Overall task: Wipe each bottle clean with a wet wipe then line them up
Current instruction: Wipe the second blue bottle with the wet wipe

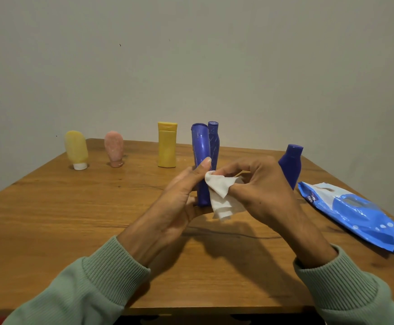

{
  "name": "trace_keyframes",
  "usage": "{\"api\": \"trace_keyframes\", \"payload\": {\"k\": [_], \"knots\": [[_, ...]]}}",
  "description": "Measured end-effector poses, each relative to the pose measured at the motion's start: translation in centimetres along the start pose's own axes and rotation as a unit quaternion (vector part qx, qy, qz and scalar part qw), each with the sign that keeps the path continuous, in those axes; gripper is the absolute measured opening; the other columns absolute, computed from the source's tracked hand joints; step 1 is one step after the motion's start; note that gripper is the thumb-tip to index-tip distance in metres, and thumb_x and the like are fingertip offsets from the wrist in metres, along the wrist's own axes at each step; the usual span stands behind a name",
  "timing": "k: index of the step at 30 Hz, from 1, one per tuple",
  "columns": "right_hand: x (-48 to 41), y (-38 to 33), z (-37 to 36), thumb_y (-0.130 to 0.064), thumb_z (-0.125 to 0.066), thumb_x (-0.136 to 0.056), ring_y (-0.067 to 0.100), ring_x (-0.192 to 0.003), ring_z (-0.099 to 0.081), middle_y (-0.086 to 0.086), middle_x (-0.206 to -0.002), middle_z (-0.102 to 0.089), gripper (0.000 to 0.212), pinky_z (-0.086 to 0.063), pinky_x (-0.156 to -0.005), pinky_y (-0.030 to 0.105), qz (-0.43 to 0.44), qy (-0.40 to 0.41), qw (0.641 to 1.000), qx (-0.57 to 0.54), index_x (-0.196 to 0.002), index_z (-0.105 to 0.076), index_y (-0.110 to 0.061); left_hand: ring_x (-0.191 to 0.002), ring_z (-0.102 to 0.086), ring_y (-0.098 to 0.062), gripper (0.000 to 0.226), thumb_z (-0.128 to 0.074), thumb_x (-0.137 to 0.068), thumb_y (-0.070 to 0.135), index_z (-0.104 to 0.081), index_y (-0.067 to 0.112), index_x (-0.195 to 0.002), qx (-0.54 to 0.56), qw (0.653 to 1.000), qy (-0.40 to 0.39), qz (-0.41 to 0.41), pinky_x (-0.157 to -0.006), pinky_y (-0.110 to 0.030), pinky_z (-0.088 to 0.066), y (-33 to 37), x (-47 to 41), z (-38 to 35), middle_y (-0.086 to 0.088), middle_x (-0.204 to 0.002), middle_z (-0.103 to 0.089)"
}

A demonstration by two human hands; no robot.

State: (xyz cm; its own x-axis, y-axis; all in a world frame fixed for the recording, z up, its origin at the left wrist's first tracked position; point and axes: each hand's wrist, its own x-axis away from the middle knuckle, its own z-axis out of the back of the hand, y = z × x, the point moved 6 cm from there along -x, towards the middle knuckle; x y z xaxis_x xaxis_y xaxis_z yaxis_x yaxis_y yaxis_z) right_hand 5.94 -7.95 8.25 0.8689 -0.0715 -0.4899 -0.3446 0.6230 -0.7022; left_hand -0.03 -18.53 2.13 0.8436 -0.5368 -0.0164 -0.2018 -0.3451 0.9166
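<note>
Wiping step in hand: left hand (182, 195) grips a blue bottle (200, 146) upright at the middle of the table (74, 219), right hand (261, 186) pinches the wet wipe (219, 191) against its lower side; next move, I judge, calls for rubbing round the body, then standing it in line by the yellow bottle (167, 146).

Place: most likely a room in a home, nothing workshop-like about it | Evidence: wood-grain worktop (74, 219) before a bare pale wall (214, 66); toiletry containers standing on it, among them a yellow bottle (167, 146); blue pack of wet wipes (355, 212) lying at the right
</note>
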Motion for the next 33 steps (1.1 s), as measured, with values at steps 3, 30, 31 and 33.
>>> {"api": "trace_keyframes", "payload": {"k": [3, 30, 31, 33], "knots": [[-0.1, 0.4, 0.4, -0.016, -0.075, -0.077, 0.002, -0.076, -0.061, -0.021, -0.081, -0.059, 0.02, -0.051, -0.059, 0.009, -0.006, 0.011, 1.0, 0.003, -0.083, -0.063, -0.032, -0.106, -0.066, -0.033, 0.048, -0.064, -0.076, 0.038, -0.057, 0.017, -0.119, 0.044, 0.999, -0.012, 0.018, -0.078, -0.042, -0.058, 0.0, 0.1, 0.0, -0.014, -0.123, -0.063], [-0.1, 0.5, 1.3, -0.023, -0.074, -0.077, 0.005, -0.074, -0.063, -0.018, -0.082, -0.062, 0.016, -0.049, -0.054, 0.007, -0.024, 0.026, 0.999, -0.031, -0.079, -0.062, -0.034, -0.112, -0.065, -0.028, 0.055, -0.03, -0.098, 0.054, -0.049, 0.015, -0.13, 0.085, 0.996, -0.037, -0.001, -0.089, -0.043, -0.056, 0.6, 0.3, -0.4, -0.013, -0.122, -0.067], [-0.2, 0.6, 1.3, -0.022, -0.074, -0.077, 0.004, -0.074, -0.062, -0.018, -0.082, -0.061, 0.016, -0.048, -0.054, 0.007, -0.025, 0.027, 0.999, -0.028, -0.08, -0.063, -0.033, -0.112, -0.065, -0.027, 0.055, -0.03, -0.098, 0.055, -0.05, 0.015, -0.129, 0.088, 0.995, -0.039, -0.003, -0.088, -0.042, -0.056, 0.7, 0.4, -0.4, -0.012, -0.121, -0.067], [-0.2, 0.8, 1.3, -0.02, -0.074, -0.077, 0.004, -0.074, -0.062, -0.018, -0.083, -0.061, 0.015, -0.048, -0.054, 0.006, -0.029, 0.027, 0.999, -0.021, -0.082, -0.064, -0.031, -0.111, -0.065, -0.028, 0.055, -0.029, -0.097, 0.055, -0.05, 0.015, -0.128, 0.094, 0.995, -0.04, -0.007, -0.087, -0.043, -0.057, 0.8, 0.4, -0.5, -0.013, -0.121, -0.068]]}}
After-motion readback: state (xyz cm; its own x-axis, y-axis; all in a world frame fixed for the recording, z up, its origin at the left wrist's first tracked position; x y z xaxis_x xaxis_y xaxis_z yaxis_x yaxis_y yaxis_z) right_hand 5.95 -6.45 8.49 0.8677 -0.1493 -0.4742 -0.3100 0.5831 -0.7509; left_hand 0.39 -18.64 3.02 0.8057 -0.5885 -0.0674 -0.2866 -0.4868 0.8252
